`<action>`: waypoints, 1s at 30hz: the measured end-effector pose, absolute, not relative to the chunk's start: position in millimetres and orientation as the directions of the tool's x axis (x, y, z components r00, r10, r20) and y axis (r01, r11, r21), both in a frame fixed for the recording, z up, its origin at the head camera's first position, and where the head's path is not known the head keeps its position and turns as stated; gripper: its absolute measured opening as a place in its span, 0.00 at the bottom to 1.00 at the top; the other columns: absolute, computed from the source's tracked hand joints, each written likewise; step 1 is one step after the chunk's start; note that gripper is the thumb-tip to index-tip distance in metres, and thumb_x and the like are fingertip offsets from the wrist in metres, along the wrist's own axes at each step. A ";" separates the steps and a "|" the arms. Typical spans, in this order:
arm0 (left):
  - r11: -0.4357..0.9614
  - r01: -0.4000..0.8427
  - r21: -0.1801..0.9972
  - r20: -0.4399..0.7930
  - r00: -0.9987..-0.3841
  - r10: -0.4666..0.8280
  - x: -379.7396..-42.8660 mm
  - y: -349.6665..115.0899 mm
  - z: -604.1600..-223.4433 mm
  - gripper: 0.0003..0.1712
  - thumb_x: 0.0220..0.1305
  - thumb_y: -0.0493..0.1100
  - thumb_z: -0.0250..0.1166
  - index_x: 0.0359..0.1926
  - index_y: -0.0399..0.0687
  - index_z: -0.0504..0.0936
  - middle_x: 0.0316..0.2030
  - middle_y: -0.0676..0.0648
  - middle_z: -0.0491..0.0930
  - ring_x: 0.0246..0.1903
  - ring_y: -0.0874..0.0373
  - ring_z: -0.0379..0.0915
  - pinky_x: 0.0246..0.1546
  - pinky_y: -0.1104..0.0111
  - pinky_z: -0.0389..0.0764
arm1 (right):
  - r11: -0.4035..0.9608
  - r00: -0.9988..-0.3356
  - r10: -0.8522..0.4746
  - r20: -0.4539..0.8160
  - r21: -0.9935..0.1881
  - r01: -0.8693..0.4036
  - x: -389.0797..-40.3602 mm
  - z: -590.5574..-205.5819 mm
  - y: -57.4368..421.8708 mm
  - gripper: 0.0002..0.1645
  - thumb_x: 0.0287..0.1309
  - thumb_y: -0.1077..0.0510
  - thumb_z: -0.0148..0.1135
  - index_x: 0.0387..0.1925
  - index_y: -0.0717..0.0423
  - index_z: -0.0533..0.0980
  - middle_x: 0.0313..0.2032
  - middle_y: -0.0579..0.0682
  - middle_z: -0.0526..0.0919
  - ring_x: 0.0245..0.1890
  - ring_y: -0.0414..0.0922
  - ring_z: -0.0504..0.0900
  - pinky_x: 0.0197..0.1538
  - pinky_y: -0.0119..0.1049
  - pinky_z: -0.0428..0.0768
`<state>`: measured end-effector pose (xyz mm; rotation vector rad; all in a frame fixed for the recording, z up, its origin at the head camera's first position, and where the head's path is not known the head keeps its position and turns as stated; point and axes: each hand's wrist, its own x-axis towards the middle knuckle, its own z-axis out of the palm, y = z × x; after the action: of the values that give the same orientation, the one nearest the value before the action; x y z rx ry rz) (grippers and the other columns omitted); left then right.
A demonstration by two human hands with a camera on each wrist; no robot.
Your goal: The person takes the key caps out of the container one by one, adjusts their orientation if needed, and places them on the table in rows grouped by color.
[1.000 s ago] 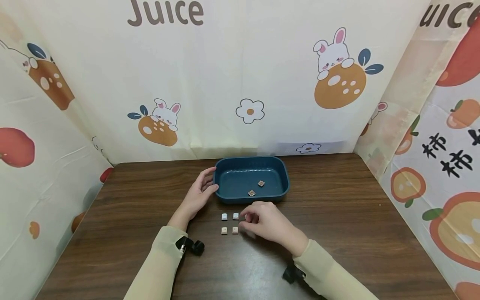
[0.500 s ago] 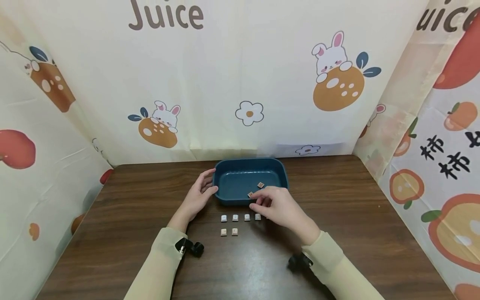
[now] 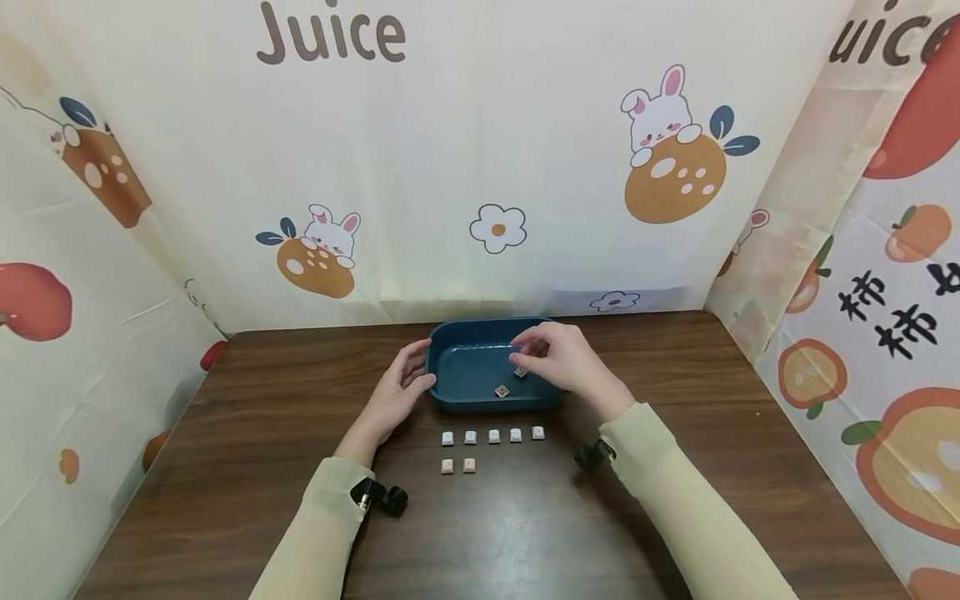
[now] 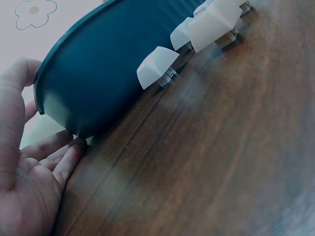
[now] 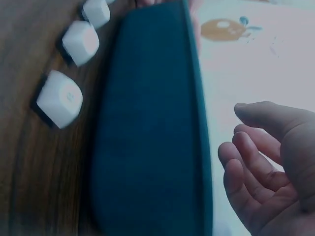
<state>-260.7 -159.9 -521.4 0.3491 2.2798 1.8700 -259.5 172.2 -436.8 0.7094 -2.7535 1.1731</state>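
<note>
In the head view my left hand [image 3: 399, 392] rests its fingers and thumb against the left end of a blue tray [image 3: 468, 403]. The left wrist view shows its fingertips [image 4: 74, 152] low on the tray's outer wall, none reaching inside. My right hand [image 3: 558, 360] hovers over the tray's right part, fingers loosely bent. In the right wrist view nothing shows between its thumb and fingers. Just under those fingertips lies one keycap [image 3: 521, 372], brownish underside up. Another such keycap [image 3: 502, 391] lies near the front wall.
In front of the tray, several white keycaps [image 3: 493, 436] with clear switches beneath stand in a row. Two cream keycaps [image 3: 469, 465] form a second row nearer me. A printed cloth [image 3: 480, 150] hangs behind the brown wooden table [image 3: 300, 367].
My right hand has moved from the row of keycaps up over the tray. More white keycaps now show at the row's right end. The left hand stays at the tray.
</note>
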 end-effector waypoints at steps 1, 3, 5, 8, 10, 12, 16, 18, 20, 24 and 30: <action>0.185 0.072 0.980 0.016 -0.958 0.288 -260.5 -160.0 -521.5 0.35 0.83 0.41 0.62 0.83 0.66 0.63 0.78 0.38 0.68 0.77 0.39 0.66 0.75 0.41 0.70 | 0.612 -0.897 -0.383 0.221 -0.666 -0.426 -264.8 -438.2 172.4 0.15 0.68 0.56 0.78 0.52 0.58 0.90 0.37 0.45 0.87 0.37 0.43 0.85 0.44 0.41 0.87; 0.184 0.074 0.980 0.019 -0.957 0.288 -260.1 -160.3 -521.4 0.35 0.83 0.41 0.62 0.83 0.65 0.63 0.78 0.37 0.68 0.77 0.39 0.66 0.74 0.40 0.70 | 0.626 -0.905 -0.378 0.196 -0.667 -0.405 -274.1 -442.2 172.7 0.17 0.68 0.55 0.78 0.53 0.59 0.89 0.38 0.46 0.88 0.39 0.45 0.85 0.45 0.43 0.87; 0.180 0.075 0.981 0.020 -0.956 0.292 -259.7 -160.3 -521.7 0.35 0.83 0.41 0.62 0.83 0.64 0.63 0.78 0.37 0.68 0.77 0.39 0.66 0.74 0.40 0.70 | 0.633 -0.908 -0.381 0.176 -0.666 -0.395 -281.2 -447.0 172.9 0.19 0.68 0.53 0.78 0.54 0.59 0.89 0.38 0.46 0.88 0.40 0.45 0.85 0.46 0.44 0.87; 0.175 0.073 0.982 0.020 -0.956 0.291 -259.5 -160.1 -522.3 0.35 0.83 0.40 0.62 0.83 0.64 0.63 0.78 0.37 0.68 0.77 0.39 0.66 0.74 0.40 0.70 | 0.637 -0.906 -0.398 0.144 -0.667 -0.385 -286.9 -452.9 172.7 0.21 0.68 0.52 0.78 0.56 0.60 0.88 0.40 0.47 0.89 0.42 0.45 0.86 0.48 0.45 0.87; 0.177 0.073 0.982 0.018 -0.956 0.292 -259.8 -160.3 -523.2 0.35 0.83 0.40 0.61 0.83 0.64 0.63 0.78 0.37 0.68 0.77 0.39 0.66 0.74 0.39 0.70 | 0.643 -0.903 -0.413 0.118 -0.665 -0.380 -288.1 -455.3 171.9 0.23 0.68 0.51 0.78 0.57 0.61 0.87 0.41 0.48 0.89 0.43 0.46 0.86 0.49 0.45 0.87; 0.178 0.074 0.981 0.019 -0.956 0.292 -260.2 -160.4 -523.3 0.36 0.83 0.40 0.62 0.83 0.64 0.63 0.78 0.37 0.68 0.77 0.39 0.66 0.74 0.40 0.70 | 0.659 -0.901 -0.425 0.087 -0.652 -0.374 -289.8 -457.3 171.2 0.25 0.68 0.50 0.78 0.59 0.62 0.86 0.43 0.50 0.89 0.45 0.47 0.87 0.50 0.47 0.88; 0.179 0.076 0.981 0.020 -0.955 0.295 -260.6 -160.6 -522.5 0.35 0.83 0.42 0.63 0.83 0.66 0.64 0.78 0.38 0.68 0.77 0.39 0.66 0.74 0.39 0.71 | 0.701 -0.892 -0.451 0.016 -0.613 -0.365 -291.5 -458.0 169.2 0.31 0.68 0.47 0.78 0.64 0.62 0.82 0.51 0.55 0.89 0.52 0.50 0.87 0.58 0.50 0.87; 0.178 0.073 0.981 0.018 -0.956 0.292 -260.8 -160.6 -522.5 0.35 0.83 0.42 0.63 0.83 0.67 0.64 0.78 0.38 0.68 0.77 0.39 0.66 0.73 0.39 0.71 | 0.717 -0.884 -0.467 -0.013 -0.590 -0.370 -292.4 -458.0 168.5 0.32 0.68 0.48 0.78 0.65 0.62 0.82 0.54 0.57 0.88 0.55 0.53 0.87 0.61 0.51 0.86; 0.181 0.070 0.981 0.014 -0.957 0.290 -261.2 -160.9 -523.0 0.35 0.83 0.42 0.63 0.83 0.67 0.64 0.78 0.38 0.68 0.77 0.39 0.67 0.73 0.39 0.71 | 0.731 -0.879 -0.475 -0.042 -0.575 -0.368 -293.0 -458.5 167.7 0.32 0.67 0.50 0.79 0.65 0.62 0.82 0.55 0.58 0.87 0.56 0.54 0.87 0.62 0.52 0.86; 0.183 0.063 0.981 0.008 -0.957 0.290 -262.2 -161.1 -524.7 0.35 0.83 0.42 0.62 0.83 0.67 0.64 0.78 0.38 0.69 0.76 0.39 0.67 0.74 0.40 0.71 | 0.746 -0.875 -0.478 -0.081 -0.564 -0.355 -295.2 -461.7 166.5 0.30 0.66 0.52 0.80 0.64 0.62 0.82 0.55 0.59 0.87 0.55 0.53 0.88 0.61 0.50 0.87; 0.183 0.060 0.981 0.004 -0.957 0.290 -263.0 -160.3 -525.3 0.35 0.83 0.43 0.63 0.83 0.67 0.64 0.78 0.38 0.69 0.76 0.40 0.67 0.73 0.39 0.71 | 0.753 -0.880 -0.464 -0.101 -0.568 -0.332 -298.5 -464.8 163.2 0.27 0.64 0.56 0.81 0.61 0.62 0.84 0.51 0.58 0.88 0.50 0.51 0.89 0.59 0.49 0.88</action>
<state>-263.0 -160.3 -525.3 0.3404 2.2687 1.8680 -298.5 163.2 -464.8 0.7295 -3.1607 0.9475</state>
